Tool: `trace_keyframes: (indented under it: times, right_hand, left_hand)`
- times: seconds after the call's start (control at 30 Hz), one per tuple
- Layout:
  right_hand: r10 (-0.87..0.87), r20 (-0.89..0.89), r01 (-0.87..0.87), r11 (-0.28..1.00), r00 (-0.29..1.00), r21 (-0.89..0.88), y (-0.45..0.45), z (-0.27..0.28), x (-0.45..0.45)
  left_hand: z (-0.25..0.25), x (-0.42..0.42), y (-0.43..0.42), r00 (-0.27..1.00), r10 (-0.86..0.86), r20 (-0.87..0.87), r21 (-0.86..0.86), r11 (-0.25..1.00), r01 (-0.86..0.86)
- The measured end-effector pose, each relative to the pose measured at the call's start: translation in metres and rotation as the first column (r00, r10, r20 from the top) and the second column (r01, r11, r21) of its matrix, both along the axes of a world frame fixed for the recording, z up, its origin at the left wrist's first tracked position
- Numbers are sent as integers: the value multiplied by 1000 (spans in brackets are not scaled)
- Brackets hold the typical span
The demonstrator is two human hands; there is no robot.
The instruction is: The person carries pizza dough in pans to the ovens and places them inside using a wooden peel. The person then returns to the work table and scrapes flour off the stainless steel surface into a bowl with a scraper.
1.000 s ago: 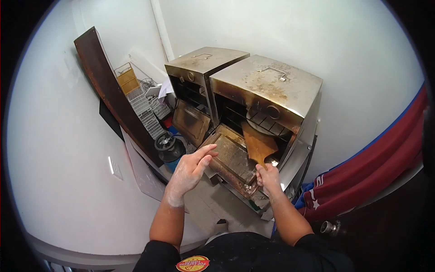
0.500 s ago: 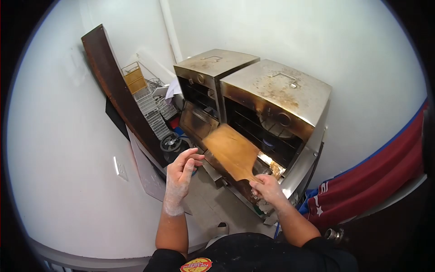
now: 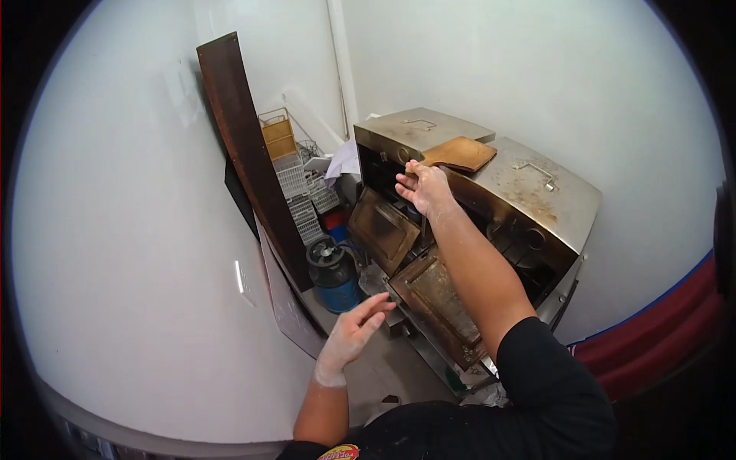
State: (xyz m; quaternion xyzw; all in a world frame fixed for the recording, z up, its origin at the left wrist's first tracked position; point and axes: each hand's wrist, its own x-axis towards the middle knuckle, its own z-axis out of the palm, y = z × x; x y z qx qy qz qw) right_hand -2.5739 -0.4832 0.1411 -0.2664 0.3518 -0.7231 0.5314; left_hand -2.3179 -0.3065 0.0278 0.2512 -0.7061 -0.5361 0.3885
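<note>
A wooden pizza peel [image 3: 462, 154] with a short handle rests on top of the two ovens, across the gap between them. My right hand [image 3: 427, 188] is reached far forward, thumb and forefinger closed on the end of its handle, the other fingers loose. Below that arm, the door [image 3: 441, 303] of the right oven [image 3: 548, 180] hangs down. The left oven [image 3: 410, 126] also has its door [image 3: 383, 228] lowered. Flour-dusted and holding nothing, my left hand [image 3: 351, 333] hovers near the right door's lower left corner with fingers stretched out.
Beside the ovens on the floor is a gas cylinder [image 3: 335, 276]. Stacked white wire baskets [image 3: 295, 188] fill the back corner. A long dark board [image 3: 249, 146] leans against the left wall. At the right hangs a dark red cloth [image 3: 652, 341].
My right hand has carried the peel up and forward from before the open oven onto the oven tops. The view has shifted, and my left hand stays low and open.
</note>
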Motion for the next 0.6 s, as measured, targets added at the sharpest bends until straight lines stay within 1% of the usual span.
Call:
trace_keyframes:
  times: [0.07, 0.13, 0.17, 0.2, 0.23, 0.27, 0.3, 0.33, 0.37, 0.4, 0.43, 0.47, 0.5, 0.53, 0.57, 0.6]
  right_hand:
    - [-26, 3, 26, 999, 1000, 29, 6, 3, -1]
    - [276, 11, -276, 959, 961, 66, 38, -26, 3]
    - [335, 1, -335, 942, 942, 20, 61, -49, 10]
    - [402, -13, -402, 915, 915, -25, 85, -76, 20]
    - [346, -132, -337, 937, 929, 91, 104, -103, 29]
    - [310, -257, -266, 944, 915, 193, 115, -129, 36]
    - [354, -264, -305, 929, 897, 208, 114, -161, 35]
    - [324, -129, -286, 927, 937, 244, 108, -200, 25]
    - [276, 6, -267, 921, 961, 282, 107, -220, 17]
    - [314, 2, -301, 909, 950, 288, 114, -211, 14]
    - [360, -288, -368, 929, 888, 26, 130, -184, 12]
    - [300, -551, -482, 849, 779, -218, 146, -158, 10]
    - [332, -552, -512, 834, 765, -208, 169, -132, 11]
    - [321, -511, -477, 854, 798, -208, 192, -104, 13]
    - [305, -464, -435, 877, 832, -204, 206, -93, 14]
    - [325, -454, -450, 870, 830, -200, 213, -97, 15]
  left_hand:
    - [-1, -3, -5, 1000, 7, -16, 6, 1000, -6]
    - [-8, -9, 0, 997, 49, -56, 50, 998, -46]
    - [-9, -10, 1, 996, 49, -70, 59, 997, -45]
    - [-5, -9, -2, 1000, -4, 19, 67, 998, 3]
    - [-1, -5, -5, 993, -46, 106, 80, 996, 38]
    - [3, -1, -5, 979, -76, 191, 98, 994, 58]
    - [1, -1, -4, 983, -35, 178, 110, 994, 15]
    - [-5, -3, -4, 996, 36, 81, -99, 995, -28]
    - [-8, -3, 0, 996, 87, -16, -306, 948, -87]
    - [-2, -2, 6, 992, 125, -20, -301, 945, -126]
    - [6, -1, 16, 965, 263, -18, -446, 861, -244]
    - [10, 0, 27, 918, 396, -32, -578, 742, -341]
    - [9, 0, 41, 903, 428, -33, -569, 735, -369]
    - [9, 2, 53, 898, 440, 22, -520, 772, -366]
    - [8, 4, 65, 893, 443, 81, -466, 809, -359]
    - [8, 8, 76, 890, 434, 142, -409, 844, -347]
